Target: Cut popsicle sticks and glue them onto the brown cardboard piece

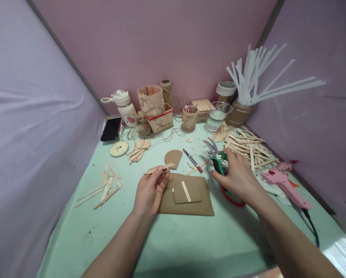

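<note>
My left hand [153, 190] pinches a thin wooden stick [169, 166] above the left edge of a brown cardboard sheet [204, 206]. On that sheet lies a smaller rounded cardboard piece [194, 195] with a pale wood strip [186, 191] across it. My right hand [235, 174] is over the pruning shears [217, 165], thumb and fingers apart on either side of the green and red handles; the blades are parted and point away. Whether its fingers grip the handles is unclear. Another rounded cardboard piece [173, 158] and a red-tipped pen [192, 160] lie beyond the sheet.
Wood strips [106, 185] are scattered at left, with a stick pile [245, 144] at right. A pink glue gun [288, 187] with a black cable lies far right. Behind stand a white bottle [128, 112], stick baskets [160, 120] and a clear water bowl [216, 119].
</note>
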`<state>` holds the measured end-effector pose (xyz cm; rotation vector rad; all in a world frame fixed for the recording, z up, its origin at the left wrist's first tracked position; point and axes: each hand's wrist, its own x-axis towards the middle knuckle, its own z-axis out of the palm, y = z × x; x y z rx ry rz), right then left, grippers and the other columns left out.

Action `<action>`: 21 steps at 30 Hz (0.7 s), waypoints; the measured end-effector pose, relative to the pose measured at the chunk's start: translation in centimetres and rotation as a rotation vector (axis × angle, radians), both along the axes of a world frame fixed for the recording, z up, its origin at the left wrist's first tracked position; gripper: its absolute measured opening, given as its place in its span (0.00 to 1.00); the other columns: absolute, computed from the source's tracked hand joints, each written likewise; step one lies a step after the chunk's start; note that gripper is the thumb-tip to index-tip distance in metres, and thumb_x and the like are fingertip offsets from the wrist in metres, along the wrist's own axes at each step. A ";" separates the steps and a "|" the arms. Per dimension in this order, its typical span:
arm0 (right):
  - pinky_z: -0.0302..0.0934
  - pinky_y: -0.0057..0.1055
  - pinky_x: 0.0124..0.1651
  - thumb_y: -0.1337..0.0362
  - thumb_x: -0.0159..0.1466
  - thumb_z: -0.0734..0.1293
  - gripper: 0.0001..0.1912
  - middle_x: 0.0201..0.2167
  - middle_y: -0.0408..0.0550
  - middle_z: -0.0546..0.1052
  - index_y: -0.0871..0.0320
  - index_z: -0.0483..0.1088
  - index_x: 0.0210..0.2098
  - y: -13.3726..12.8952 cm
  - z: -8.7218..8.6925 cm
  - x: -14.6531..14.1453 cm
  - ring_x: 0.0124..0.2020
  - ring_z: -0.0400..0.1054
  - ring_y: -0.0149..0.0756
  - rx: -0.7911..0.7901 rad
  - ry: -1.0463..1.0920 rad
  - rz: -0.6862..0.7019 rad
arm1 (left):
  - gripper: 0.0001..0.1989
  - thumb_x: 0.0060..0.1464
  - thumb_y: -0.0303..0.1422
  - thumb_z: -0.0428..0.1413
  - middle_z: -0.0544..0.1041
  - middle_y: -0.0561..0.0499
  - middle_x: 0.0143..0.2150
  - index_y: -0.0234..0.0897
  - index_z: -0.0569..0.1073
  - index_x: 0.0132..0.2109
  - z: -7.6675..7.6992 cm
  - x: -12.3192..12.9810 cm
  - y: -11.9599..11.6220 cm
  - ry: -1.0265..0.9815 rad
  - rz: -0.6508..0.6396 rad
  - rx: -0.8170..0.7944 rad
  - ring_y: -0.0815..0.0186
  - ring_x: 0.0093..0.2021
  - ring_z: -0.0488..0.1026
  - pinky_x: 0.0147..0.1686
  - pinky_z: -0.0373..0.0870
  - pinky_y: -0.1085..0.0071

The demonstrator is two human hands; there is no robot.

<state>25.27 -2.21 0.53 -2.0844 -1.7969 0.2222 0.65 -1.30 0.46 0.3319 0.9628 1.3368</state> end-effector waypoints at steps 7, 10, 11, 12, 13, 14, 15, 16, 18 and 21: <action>0.62 0.47 0.60 0.46 0.58 0.68 0.35 0.61 0.53 0.70 0.53 0.64 0.61 -5.0 2.1 -5.0 0.61 0.63 0.54 -0.297 1.097 0.240 | 0.11 0.46 0.32 0.68 0.82 0.46 0.35 0.32 0.75 0.32 1.0 -0.3 -0.6 0.012 0.096 0.117 0.65 0.37 0.81 0.37 0.77 0.75; 0.54 0.48 0.66 0.46 0.58 0.69 0.36 0.65 0.53 0.65 0.51 0.62 0.63 -6.9 1.1 -7.5 0.66 0.57 0.52 -0.386 1.263 0.323 | 0.12 0.46 0.33 0.68 0.82 0.47 0.33 0.33 0.74 0.33 1.6 -0.2 -1.1 0.026 0.088 0.126 0.66 0.36 0.80 0.38 0.76 0.74; 0.50 0.49 0.67 0.46 0.58 0.70 0.38 0.67 0.53 0.63 0.50 0.60 0.64 -7.4 0.7 -8.0 0.68 0.54 0.51 -0.395 1.296 0.342 | 0.13 0.46 0.33 0.68 0.82 0.47 0.33 0.33 0.73 0.33 1.8 -0.2 -1.3 0.026 0.081 0.121 0.66 0.36 0.80 0.37 0.76 0.74; 0.47 0.49 0.69 0.46 0.58 0.70 0.40 0.68 0.53 0.60 0.50 0.58 0.66 -7.7 0.3 -8.5 0.69 0.52 0.50 -0.404 1.315 0.351 | 0.13 0.46 0.33 0.68 0.82 0.48 0.32 0.33 0.73 0.33 1.9 -0.1 -1.4 0.026 0.075 0.115 0.66 0.35 0.80 0.37 0.76 0.74; 0.44 0.50 0.69 0.45 0.58 0.70 0.42 0.69 0.53 0.58 0.51 0.56 0.66 -7.8 -0.1 -8.8 0.70 0.50 0.50 -0.411 1.323 0.355 | 0.13 0.46 0.34 0.68 0.82 0.48 0.32 0.33 0.73 0.33 1.9 0.0 -1.6 0.025 0.070 0.109 0.67 0.35 0.80 0.37 0.75 0.74; 0.42 0.50 0.70 0.45 0.58 0.70 0.42 0.70 0.54 0.57 0.51 0.55 0.67 -7.9 -0.3 -9.0 0.70 0.48 0.49 -0.413 1.324 0.357 | 0.13 0.46 0.34 0.68 0.82 0.48 0.32 0.32 0.73 0.33 2.0 0.1 -1.8 0.023 0.062 0.104 0.67 0.35 0.80 0.37 0.74 0.74; 0.41 0.50 0.70 0.45 0.58 0.70 0.43 0.70 0.54 0.56 0.52 0.55 0.67 -8.0 -0.5 -9.2 0.70 0.47 0.49 -0.408 1.320 0.357 | 0.13 0.47 0.34 0.67 0.82 0.47 0.32 0.32 0.72 0.33 2.0 0.1 -1.9 0.022 0.055 0.100 0.67 0.34 0.79 0.36 0.74 0.74; 0.41 0.50 0.70 0.45 0.59 0.70 0.43 0.70 0.55 0.56 0.52 0.55 0.67 -7.9 -0.5 -9.3 0.70 0.48 0.49 -0.395 1.314 0.358 | 0.12 0.47 0.34 0.67 0.82 0.47 0.32 0.32 0.72 0.34 2.0 0.2 -2.1 0.020 0.046 0.097 0.67 0.34 0.79 0.37 0.74 0.74; 0.44 0.50 0.69 0.45 0.59 0.70 0.42 0.68 0.56 0.59 0.52 0.56 0.67 -7.7 -0.4 -9.4 0.69 0.51 0.50 -0.359 1.302 0.357 | 0.12 0.48 0.34 0.66 0.82 0.46 0.33 0.33 0.72 0.34 1.8 0.4 -2.3 0.010 0.027 0.087 0.67 0.35 0.79 0.37 0.73 0.73; 0.49 0.51 0.68 0.46 0.59 0.70 0.39 0.66 0.56 0.63 0.52 0.58 0.65 -7.5 -0.1 -9.5 0.67 0.56 0.51 -0.334 1.286 0.348 | 0.12 0.49 0.34 0.65 0.81 0.46 0.34 0.33 0.71 0.34 1.6 0.6 -2.5 -0.004 0.016 0.080 0.67 0.35 0.79 0.38 0.73 0.72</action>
